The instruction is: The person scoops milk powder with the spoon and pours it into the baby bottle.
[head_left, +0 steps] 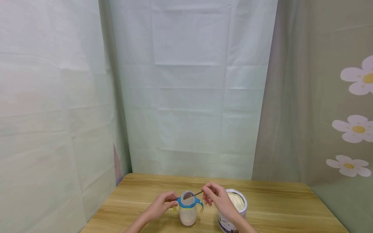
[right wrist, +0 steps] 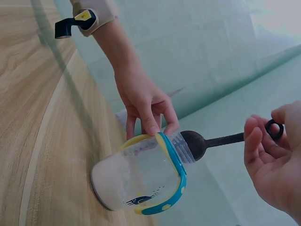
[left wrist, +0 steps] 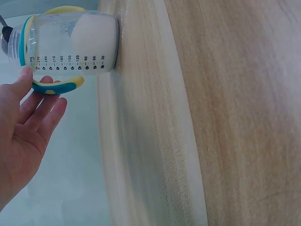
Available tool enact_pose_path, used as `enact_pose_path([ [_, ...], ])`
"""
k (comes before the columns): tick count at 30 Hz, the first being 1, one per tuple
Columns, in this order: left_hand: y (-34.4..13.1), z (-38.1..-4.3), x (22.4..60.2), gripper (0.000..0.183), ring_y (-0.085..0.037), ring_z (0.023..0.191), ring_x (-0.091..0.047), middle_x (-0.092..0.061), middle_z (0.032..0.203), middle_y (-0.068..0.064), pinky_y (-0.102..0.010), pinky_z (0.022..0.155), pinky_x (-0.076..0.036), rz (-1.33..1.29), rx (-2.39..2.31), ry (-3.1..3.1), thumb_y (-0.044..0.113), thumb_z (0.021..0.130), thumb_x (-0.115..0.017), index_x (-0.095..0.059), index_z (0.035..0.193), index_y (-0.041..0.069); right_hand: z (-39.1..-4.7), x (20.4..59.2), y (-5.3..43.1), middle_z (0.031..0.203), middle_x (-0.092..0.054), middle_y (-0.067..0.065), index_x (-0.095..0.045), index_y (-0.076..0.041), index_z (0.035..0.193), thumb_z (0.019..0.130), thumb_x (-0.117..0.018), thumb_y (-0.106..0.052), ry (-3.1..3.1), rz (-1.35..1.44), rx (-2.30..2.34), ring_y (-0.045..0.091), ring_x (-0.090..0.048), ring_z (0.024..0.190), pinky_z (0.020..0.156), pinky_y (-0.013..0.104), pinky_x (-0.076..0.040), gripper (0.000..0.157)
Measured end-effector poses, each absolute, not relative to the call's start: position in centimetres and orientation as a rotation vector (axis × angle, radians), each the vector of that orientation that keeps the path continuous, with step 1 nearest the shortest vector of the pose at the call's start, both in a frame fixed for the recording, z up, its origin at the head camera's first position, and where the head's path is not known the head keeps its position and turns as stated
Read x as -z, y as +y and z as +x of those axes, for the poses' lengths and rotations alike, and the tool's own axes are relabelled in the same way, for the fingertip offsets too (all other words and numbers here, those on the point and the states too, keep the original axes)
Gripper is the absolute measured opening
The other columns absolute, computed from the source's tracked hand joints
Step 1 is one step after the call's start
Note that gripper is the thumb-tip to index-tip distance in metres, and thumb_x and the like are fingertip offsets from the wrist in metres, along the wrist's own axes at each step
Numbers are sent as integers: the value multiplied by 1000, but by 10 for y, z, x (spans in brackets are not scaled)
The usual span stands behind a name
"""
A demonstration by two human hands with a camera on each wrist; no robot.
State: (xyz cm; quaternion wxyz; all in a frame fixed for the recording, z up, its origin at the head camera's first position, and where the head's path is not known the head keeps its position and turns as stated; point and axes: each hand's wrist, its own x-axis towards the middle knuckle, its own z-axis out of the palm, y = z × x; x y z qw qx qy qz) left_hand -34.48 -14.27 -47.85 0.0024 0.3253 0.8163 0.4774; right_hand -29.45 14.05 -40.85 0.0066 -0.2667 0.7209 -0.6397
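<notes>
A clear baby bottle (head_left: 187, 217) with a blue and yellow two-handled collar stands upright on the table, its lower part filled with whitish powder. My left hand (head_left: 163, 204) pinches the collar where one handle (left wrist: 59, 87) joins it, thumb on top and fingers beneath. In my right hand (head_left: 217, 196) is a dark spoon (right wrist: 225, 140), gripped at the ring end of its handle. The spoon's bowl (right wrist: 194, 145) is at the open mouth of the bottle, tilted down into it. Printed measuring marks run along the bottle's side in the left wrist view.
An open can (head_left: 225, 223) of pale powder stands right of the bottle, under my right forearm. The wooden table (head_left: 279, 207) reaches back to hanging pale curtains (head_left: 189, 123). A curtain with printed flowers (head_left: 358, 129) hangs at the right.
</notes>
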Motion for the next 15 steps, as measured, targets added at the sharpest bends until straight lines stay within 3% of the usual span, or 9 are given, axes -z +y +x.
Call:
enact_pose_path([
  [9, -141, -342, 473, 16, -25, 95, -68, -71, 103, -8, -26, 82, -53, 978, -1514, 2527, 17, 95, -60, -64, 105, 6, -300, 411, 141, 78, -62, 5, -61, 6, 107, 100, -52, -37, 2293, -555, 2163, 9, -59, 64, 57, 20, -49, 44],
  [15, -141, -343, 474, 17, -28, 96, -68, -71, 102, -9, -25, 81, -53, 971, -1511, 2526, 18, 95, -60, -64, 104, 5, -301, 413, 142, 74, -62, 4, -63, 9, 108, 102, -48, -34, 2279, -440, 2240, 8, -58, 61, 56, 19, -47, 46],
])
